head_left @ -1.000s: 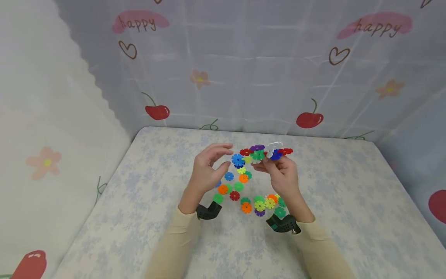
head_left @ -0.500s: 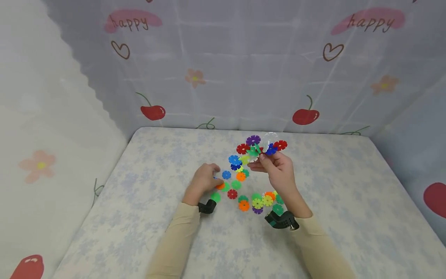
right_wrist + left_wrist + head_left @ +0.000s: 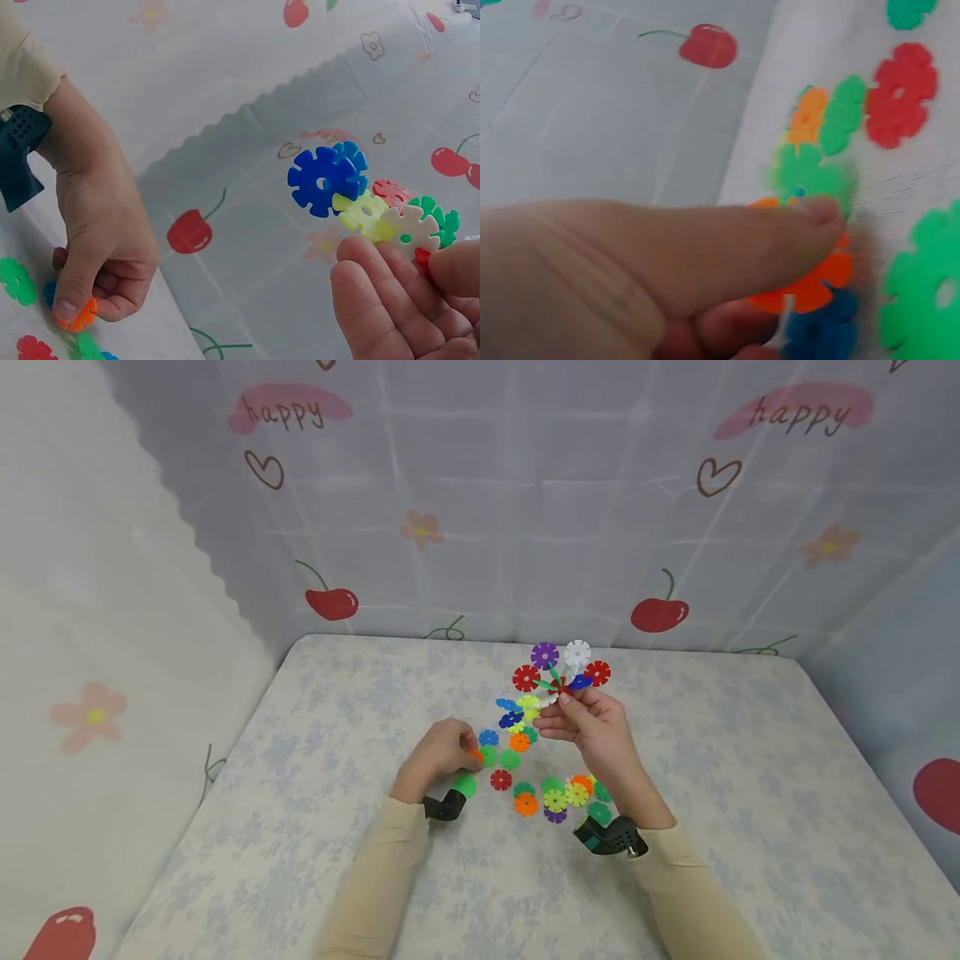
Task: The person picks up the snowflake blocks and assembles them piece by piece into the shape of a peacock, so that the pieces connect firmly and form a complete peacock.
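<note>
The left hand pinches the orange disc low, near the table. The cluster, pinched in the right hand, sits higher and rightward, its blue end nearest the left hand.

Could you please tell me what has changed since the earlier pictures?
The left hand moved down from beside the joined flower-shaped discs and now pinches an orange disc. The right hand tilted the joined discs, still holding them. The loose red disc stayed put.
</note>
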`<state>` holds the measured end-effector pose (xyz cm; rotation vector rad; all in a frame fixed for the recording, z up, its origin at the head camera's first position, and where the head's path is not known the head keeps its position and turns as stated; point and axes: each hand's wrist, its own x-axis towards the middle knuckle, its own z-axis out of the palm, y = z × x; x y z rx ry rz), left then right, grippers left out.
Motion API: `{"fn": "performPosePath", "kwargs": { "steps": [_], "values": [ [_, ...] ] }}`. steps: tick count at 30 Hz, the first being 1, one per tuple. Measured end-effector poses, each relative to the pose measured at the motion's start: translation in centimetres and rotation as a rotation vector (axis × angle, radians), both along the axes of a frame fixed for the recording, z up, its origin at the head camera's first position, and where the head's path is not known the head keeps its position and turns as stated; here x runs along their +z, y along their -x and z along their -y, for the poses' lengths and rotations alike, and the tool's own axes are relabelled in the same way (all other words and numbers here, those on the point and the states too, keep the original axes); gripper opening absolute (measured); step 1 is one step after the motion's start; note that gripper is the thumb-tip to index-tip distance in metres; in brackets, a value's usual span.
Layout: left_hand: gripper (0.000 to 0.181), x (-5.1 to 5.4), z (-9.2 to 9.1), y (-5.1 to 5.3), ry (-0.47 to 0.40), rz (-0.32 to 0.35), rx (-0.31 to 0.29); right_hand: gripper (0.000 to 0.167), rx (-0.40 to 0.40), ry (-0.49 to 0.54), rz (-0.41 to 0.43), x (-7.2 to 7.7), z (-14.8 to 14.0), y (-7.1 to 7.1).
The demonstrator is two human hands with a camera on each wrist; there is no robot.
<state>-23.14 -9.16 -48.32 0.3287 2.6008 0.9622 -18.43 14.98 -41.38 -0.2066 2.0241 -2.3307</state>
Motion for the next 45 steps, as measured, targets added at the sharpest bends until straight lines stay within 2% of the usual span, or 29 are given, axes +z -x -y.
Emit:
{"fn": "performPosePath", "kwargs": {
  "steps": [3,5,6,8,10,12,14,19,22,30,33,39,45],
  "values": [
    [0.011,0.8,1.1,0.2,-0.133,0.056,-0.038,0.021,0.037,-0.009,0.024,-0.2,0.0,0.1],
    [0.010,1.9,1.7,0.2,-0.285,0.054,-0.009,0.019,0.066,-0.023,0.033,-0.3,-0.1,0.2],
    [0.013,2.5,1.9,0.1,-0.376,0.034,0.011,0.019,0.081,-0.026,0.037,-0.3,-0.1,0.2],
    [0.020,4.0,2.0,-0.4,-0.530,-0.067,0.047,0.019,0.108,-0.028,0.044,-0.3,-0.1,0.2],
    [0.026,5.4,1.7,-1.1,-0.617,-0.188,0.058,0.018,0.123,-0.031,0.050,-0.3,-0.1,0.3],
    [0.028,6.6,1.3,-1.9,-0.620,-0.298,0.025,0.018,0.131,-0.032,0.054,-0.2,0.0,0.2],
    [0.025,7.3,0.9,-2.5,-0.597,-0.411,-0.005,0.018,0.130,-0.038,0.058,-0.1,0.1,0.2],
    [0.010,7.6,0.0,-3.3,-0.550,-0.708,-0.034,0.019,0.117,-0.042,0.059,0.1,0.2,-0.2],
    [0.009,7.7,-0.3,-3.5,-0.539,-0.806,-0.038,0.018,0.120,-0.042,0.047,0.2,0.2,-0.4],
    [0.009,7.3,-0.9,-3.6,-0.502,-0.928,0.011,0.020,0.117,-0.066,0.001,0.2,0.3,-0.7],
    [0.010,7.2,-0.9,-3.7,-0.485,-0.942,0.024,0.024,0.101,-0.104,-0.020,0.3,0.3,-0.8],
    [0.010,7.3,-0.9,-3.7,-0.509,-0.939,0.020,0.029,0.068,-0.200,-0.067,0.8,0.3,-1.2],
    [0.012,7.3,-1.0,-3.6,-0.485,-0.965,0.010,0.027,0.051,-0.232,-0.122,0.9,0.4,-1.3]
  ]
}}
